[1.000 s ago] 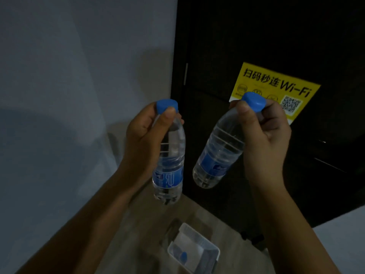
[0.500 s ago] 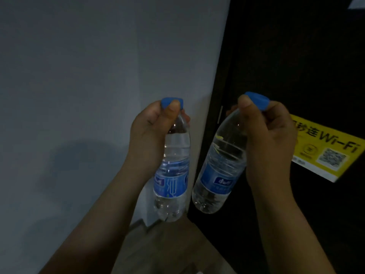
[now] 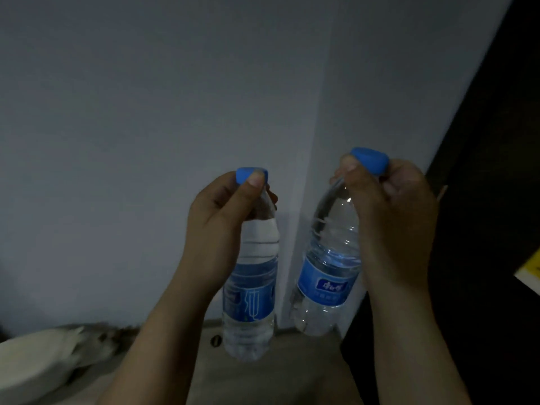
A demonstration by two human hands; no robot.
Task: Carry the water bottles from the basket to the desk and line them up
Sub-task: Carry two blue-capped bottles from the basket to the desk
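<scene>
- We're mid-carry — left hand (image 3: 216, 229) gripping the left bottle (image 3: 249, 290) by its neck, thumb on the blue cap.
- Right hand (image 3: 394, 223) clamped on the right bottle (image 3: 328, 267) the same way, at 3 o'clock of the first, tilted, apart from it.
- Both hang over the floor (image 3: 277, 375), facing a wall corner.
- No desk or basket in view — placing and lining up are left, we judge.
- Count already placed: can't tell.

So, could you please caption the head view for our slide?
Each hand, left and right, carries a blue-capped water bottle by its neck.
</scene>
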